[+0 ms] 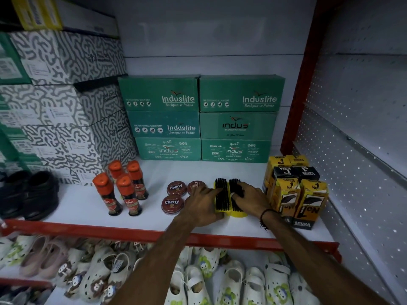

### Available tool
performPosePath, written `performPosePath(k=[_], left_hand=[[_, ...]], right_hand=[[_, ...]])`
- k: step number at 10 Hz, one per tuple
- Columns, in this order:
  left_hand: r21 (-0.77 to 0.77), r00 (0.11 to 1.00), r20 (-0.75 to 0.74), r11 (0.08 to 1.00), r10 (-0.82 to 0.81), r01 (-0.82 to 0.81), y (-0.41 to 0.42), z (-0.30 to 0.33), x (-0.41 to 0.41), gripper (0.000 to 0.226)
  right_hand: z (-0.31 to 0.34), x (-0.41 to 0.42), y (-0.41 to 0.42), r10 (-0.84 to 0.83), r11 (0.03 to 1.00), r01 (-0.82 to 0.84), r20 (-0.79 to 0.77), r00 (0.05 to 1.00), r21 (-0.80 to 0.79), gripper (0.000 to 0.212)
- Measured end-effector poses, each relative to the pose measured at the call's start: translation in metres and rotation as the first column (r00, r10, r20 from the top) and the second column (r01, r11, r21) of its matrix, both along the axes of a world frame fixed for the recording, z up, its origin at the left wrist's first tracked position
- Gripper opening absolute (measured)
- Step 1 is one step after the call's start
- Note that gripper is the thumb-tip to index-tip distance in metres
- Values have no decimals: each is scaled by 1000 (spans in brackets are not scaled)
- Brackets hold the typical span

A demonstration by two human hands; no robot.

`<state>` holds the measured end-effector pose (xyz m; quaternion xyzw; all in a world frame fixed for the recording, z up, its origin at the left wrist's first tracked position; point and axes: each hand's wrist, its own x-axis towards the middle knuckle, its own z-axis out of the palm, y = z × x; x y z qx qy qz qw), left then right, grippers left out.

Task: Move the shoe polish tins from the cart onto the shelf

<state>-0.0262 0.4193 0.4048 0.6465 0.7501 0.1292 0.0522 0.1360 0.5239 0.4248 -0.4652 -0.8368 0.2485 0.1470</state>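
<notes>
Three round maroon Cherry shoe polish tins lie flat on the white shelf: one at the back left, one at the back right, one in front. Just right of them stand two yellow shoe brushes with black bristles, the left brush and the right brush. My left hand presses the left brush's outer side and partly covers the back right tin. My right hand lies over the right brush. The cart is out of view.
Several orange-capped Kiwi liquid polish bottles stand left of the tins. Yellow and black Venus boxes sit right of the brushes. Green Induslite shoe boxes are stacked behind, black shoes at far left, white clogs on the shelf below.
</notes>
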Motion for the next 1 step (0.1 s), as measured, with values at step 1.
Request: performPosePath(k=[1], left_hand=[[111, 999, -13, 993, 50, -49, -3, 11, -12, 92]], right_hand=[[17, -10, 0, -17, 991, 19, -19, 1000, 133, 68]])
